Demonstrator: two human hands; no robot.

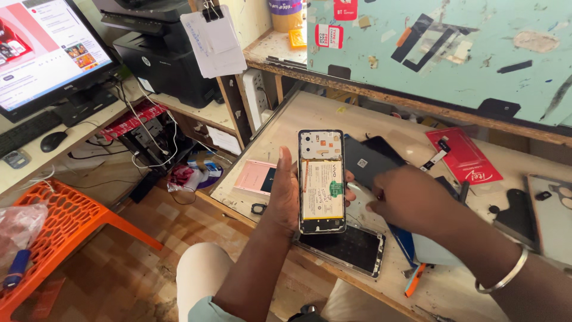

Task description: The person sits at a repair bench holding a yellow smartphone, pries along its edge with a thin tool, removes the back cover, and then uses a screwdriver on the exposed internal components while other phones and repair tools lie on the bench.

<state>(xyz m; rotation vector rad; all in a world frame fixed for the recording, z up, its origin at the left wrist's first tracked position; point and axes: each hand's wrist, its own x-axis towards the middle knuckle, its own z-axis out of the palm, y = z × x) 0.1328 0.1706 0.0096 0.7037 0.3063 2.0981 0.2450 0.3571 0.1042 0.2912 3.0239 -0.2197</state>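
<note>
1. My left hand (286,197) is wrapped around the opened phone (322,180), thumb on its left edge and fingertips showing past the right edge; it holds the phone clear above the counter (298,119).
2. The phone's long axis runs upright in my view, camera end at the top, with the exposed battery (322,189) and inner parts facing me.
3. My right hand (411,200) is just to the right of the phone, fingers drawn together on what looks like a thin tool; I cannot tell the tool's tip clearly. It points left, toward the phone's right edge.
4. So the right hand is the nearer free hand, and the phone lies directly to its left.
5. A dark back cover (364,160) sits behind the two hands, and a second phone frame (348,247) lies flat on the counter below.
</note>
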